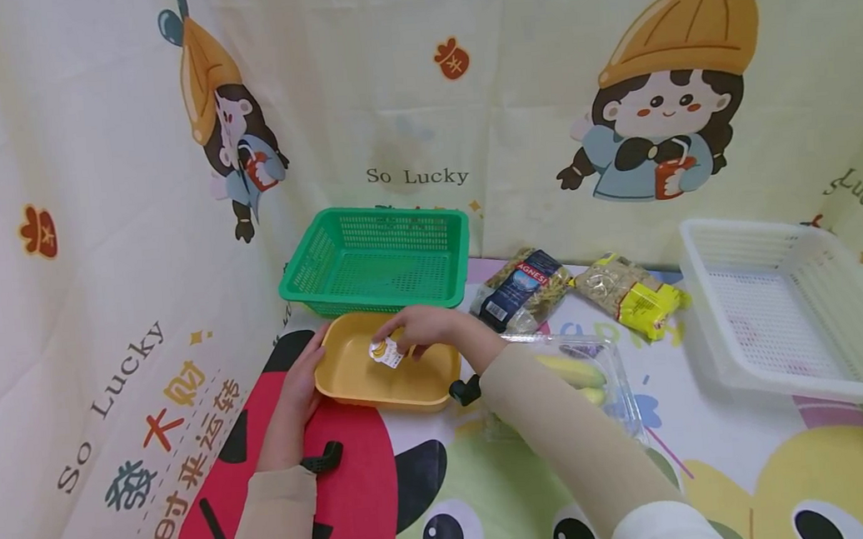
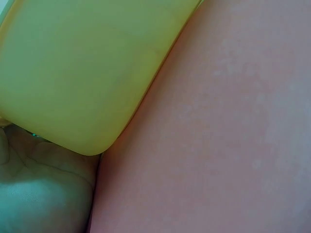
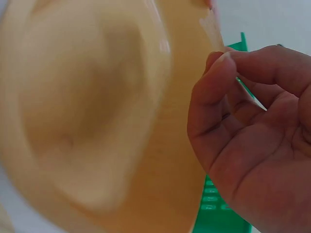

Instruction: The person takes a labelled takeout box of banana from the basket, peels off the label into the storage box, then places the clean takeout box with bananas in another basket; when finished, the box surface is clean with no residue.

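On the pasta bag [image 1: 526, 289], the brand AGNESI can be read on a dark blue label, and the pale curtain [image 1: 343, 83] behind carries the words "So Lucky", with Chinese characters at the left side. The orange tray [image 1: 357, 385] is shallow and smooth, with rounded corners, and over its inside shows a small white label [image 1: 388, 357] with a yellow picture. The tray stands on the printed tablecloth [image 1: 356, 483], just in front of the green basket [image 1: 378, 298], between both hands. The left hand [image 1: 303, 384] holds it by the left end, the fingers at the rim and the palm close to the outside. The right hand [image 1: 435, 326] comes over the tray from the right, its index finger touching the label; whether the thumb also pinches it I cannot tell, because the close view is partly cut off
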{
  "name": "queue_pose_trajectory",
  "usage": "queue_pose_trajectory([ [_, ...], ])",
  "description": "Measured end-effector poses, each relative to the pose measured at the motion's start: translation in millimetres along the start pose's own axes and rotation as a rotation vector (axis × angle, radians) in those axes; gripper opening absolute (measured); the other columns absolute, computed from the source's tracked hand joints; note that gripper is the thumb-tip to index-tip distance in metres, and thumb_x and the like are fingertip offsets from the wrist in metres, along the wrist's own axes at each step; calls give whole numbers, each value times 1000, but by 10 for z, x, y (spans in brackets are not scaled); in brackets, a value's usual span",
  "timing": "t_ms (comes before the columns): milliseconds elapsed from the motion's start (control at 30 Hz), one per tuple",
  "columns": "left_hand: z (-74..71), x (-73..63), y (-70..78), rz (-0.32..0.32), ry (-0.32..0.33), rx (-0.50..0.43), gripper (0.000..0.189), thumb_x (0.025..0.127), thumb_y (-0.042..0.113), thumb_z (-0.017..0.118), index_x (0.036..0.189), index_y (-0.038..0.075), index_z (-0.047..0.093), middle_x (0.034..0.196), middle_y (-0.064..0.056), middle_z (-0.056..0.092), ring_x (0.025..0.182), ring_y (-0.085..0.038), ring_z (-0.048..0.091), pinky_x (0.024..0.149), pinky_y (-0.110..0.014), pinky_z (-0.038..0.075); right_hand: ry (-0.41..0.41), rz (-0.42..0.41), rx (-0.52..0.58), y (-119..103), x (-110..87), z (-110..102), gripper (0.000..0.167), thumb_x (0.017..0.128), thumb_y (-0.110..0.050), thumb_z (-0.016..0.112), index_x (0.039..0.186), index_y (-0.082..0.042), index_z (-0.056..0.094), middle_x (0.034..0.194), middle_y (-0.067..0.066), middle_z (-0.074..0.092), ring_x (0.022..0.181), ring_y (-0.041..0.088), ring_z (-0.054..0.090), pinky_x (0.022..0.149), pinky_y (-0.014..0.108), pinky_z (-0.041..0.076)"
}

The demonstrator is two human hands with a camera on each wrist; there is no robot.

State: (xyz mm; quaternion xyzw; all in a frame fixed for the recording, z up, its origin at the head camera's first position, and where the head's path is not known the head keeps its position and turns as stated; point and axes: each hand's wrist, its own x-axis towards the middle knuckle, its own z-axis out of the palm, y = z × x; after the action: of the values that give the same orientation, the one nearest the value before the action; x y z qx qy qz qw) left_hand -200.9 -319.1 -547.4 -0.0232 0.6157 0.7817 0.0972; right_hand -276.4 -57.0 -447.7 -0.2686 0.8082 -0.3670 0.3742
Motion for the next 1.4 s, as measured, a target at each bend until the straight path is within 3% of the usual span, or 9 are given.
queue_pose_trajectory([
  [200, 11, -11, 13, -6, 2, 12, 52, 109, 28, 28, 160, 29, 16, 167, 5, 6, 153, -18, 12, 114, -19, 35, -1, 44, 9, 38, 140, 53, 43, 91, -4, 58, 125, -28, 70, 123, 1, 56, 81, 17, 58, 71, 28, 57],
  [433, 32, 5, 14, -9, 18, 19, 51, 110, 25, 26, 160, 27, 16, 168, 5, 7, 153, -18, 13, 119, -26, 30, -18, 61, -15, 147, 284, 110, 42, 91, -1, 57, 125, -22, 70, 122, 3, 56, 64, 18, 50, 67, 29, 51],
  [533, 33, 14, 10, -9, 18, 20, 51, 110, 26, 27, 160, 28, 17, 167, 5, 8, 153, -19, 14, 121, -31, 28, -5, 66, -30, 159, 318, 127, 42, 90, 0, 57, 124, -22, 71, 119, 3, 57, 63, 19, 50, 68, 30, 52],
  [833, 45, 24, 12, -2, 17, -8, 51, 109, 23, 27, 159, 26, 19, 167, 5, 9, 153, -20, 15, 124, -39, 19, 13, 6, -96, 162, 368, 166, 40, 90, -1, 63, 127, -13, 68, 110, 5, 60, 69, 18, 53, 65, 26, 49],
  [1000, 53, 17, 22, -11, 23, -6, 51, 109, 25, 29, 159, 28, 20, 167, 5, 11, 152, -20, 18, 123, -37, 26, 15, -15, -176, 175, 411, 183, 36, 90, -2, 65, 124, -13, 69, 111, 4, 59, 80, 16, 52, 66, 22, 47],
  [1200, 41, 14, 29, -9, 14, -9, 52, 109, 26, 29, 160, 28, 17, 167, 5, 9, 152, -20, 16, 124, -38, 22, -11, -20, -292, 148, 444, 202, 29, 89, -7, 69, 117, -13, 69, 116, 5, 59, 101, 18, 49, 84, 24, 47],
  [1300, 33, 17, 30, -10, 9, -21, 52, 109, 26, 28, 160, 27, 16, 167, 5, 9, 152, -22, 16, 124, -40, 21, -18, 0, -300, 137, 454, 215, 28, 89, -8, 69, 117, -15, 68, 116, 3, 58, 104, 18, 49, 89, 26, 48],
  [1400, 19, 18, 31, -15, 16, -24, 51, 109, 25, 27, 160, 28, 17, 167, 5, 11, 152, -22, 18, 123, -40, 23, -23, 8, -317, 129, 461, 228, 28, 89, -7, 68, 115, -17, 67, 112, 1, 56, 103, 18, 50, 87, 26, 48],
])
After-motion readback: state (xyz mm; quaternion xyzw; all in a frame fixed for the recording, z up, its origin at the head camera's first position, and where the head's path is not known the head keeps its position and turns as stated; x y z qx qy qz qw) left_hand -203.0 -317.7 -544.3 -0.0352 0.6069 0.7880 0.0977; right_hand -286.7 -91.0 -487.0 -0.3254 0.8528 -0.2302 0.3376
